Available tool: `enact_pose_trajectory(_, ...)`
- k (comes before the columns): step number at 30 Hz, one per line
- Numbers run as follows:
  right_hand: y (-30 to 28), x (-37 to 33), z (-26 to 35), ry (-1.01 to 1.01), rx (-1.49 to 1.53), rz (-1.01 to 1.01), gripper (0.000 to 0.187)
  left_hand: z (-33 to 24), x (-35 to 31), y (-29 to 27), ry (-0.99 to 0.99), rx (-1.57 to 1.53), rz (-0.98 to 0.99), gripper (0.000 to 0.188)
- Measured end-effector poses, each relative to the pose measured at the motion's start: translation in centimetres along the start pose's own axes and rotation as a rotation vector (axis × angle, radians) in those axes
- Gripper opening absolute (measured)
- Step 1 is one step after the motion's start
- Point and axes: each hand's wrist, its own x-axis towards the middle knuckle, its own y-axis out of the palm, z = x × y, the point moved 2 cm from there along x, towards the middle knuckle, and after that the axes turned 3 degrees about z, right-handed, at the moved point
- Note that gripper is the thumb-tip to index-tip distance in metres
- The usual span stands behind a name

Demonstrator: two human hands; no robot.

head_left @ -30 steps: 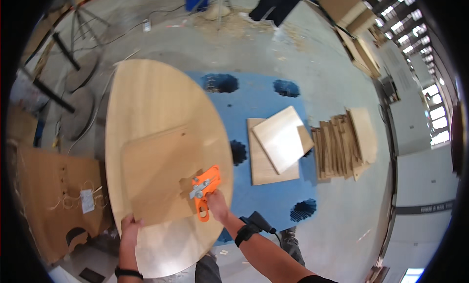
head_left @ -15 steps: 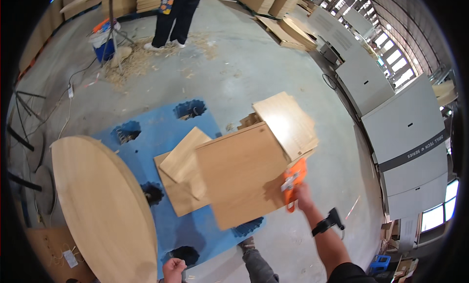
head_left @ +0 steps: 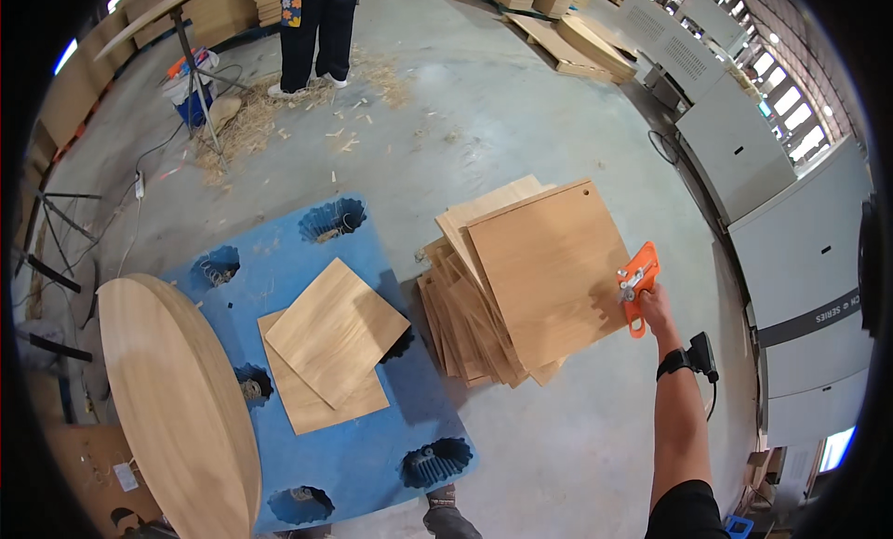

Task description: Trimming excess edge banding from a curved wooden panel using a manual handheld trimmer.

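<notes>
My right hand [head_left: 656, 306] is closed round the handle of an orange panel carrier [head_left: 639, 288] with metal fittings. The carrier sits at the right edge of a square brown wooden board [head_left: 555, 273], which has a small hole near its far corner. This board is over a stack of wooden boards [head_left: 460, 330] that lie unevenly on the floor. My left hand is out of view. Left of the stack, a light wooden board [head_left: 337, 330] lies askew on another board [head_left: 326, 424], both on a blue plastic pallet [head_left: 279, 483] with scalloped holes.
A thick, curved wooden panel [head_left: 177, 399] stands along the pallet's left side. My foot [head_left: 440, 506] is by the pallet's near edge. Farther off, a person [head_left: 318, 37] stands among wood shavings beside a bucket [head_left: 191, 100]. Grey machine cabinets [head_left: 800, 260] line the right side.
My right hand has moved right with the carrier, and the brown board has shifted from over the pallet to over the stack. My left hand has left the view.
</notes>
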Motion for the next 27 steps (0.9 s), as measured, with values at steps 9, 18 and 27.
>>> enact_pose_trajectory(9,17.0,-5.7,0.8,-0.127,0.190,0.476,0.032,3.1,-2.6,-2.2,-0.022,0.055,-0.033,0.017)
enact_pose_trajectory(18,41.7,-31.2,12.9,-0.150,0.673,0.545,0.037,10.5,-1.6,-26.1,-0.279,0.224,-0.501,0.051)
enact_pose_trajectory(27,78.1,-50.8,23.2,0.221,0.664,0.684,0.038,18.4,15.0,-53.1,-0.057,0.331,-0.883,0.063)
